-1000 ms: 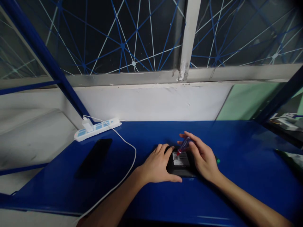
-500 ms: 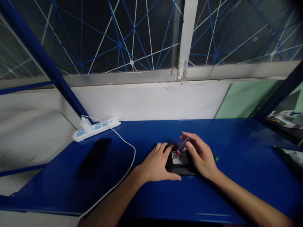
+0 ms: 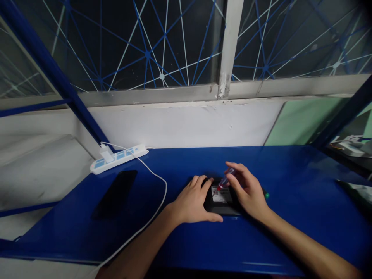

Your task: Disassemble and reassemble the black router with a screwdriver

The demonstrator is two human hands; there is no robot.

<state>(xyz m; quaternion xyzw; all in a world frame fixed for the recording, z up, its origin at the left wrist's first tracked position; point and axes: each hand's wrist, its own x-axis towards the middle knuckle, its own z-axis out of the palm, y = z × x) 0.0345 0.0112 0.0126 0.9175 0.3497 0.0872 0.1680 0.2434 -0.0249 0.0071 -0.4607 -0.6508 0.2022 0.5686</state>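
A flat black device [image 3: 223, 210] with a white printed label [image 3: 223, 196] lies on the blue table. My left hand [image 3: 194, 199] holds its left side, fingers at the far edge and thumb along the near edge. Between the thumb and fingers of my right hand [image 3: 249, 190] is a small screwdriver [image 3: 225, 180] with a clear purplish handle and a red collar. It slants down to the left, its thin shaft over the label's left part; whether the tip touches is too small to tell. My right hand hides the device's right end. A small green object [image 3: 266, 195] peeks out beside that hand.
A black phone-like slab [image 3: 114, 193] lies on the blue table [image 3: 180, 159] at the left. Behind it is a white power strip [image 3: 122, 157] with a plugged-in charger [image 3: 107, 153]. Its white cable [image 3: 162, 197] loops toward the near edge. Blue frame posts stand at both sides.
The screwdriver and my right fingers have shifted very slightly to the right. My left hand and the black device look almost the same.
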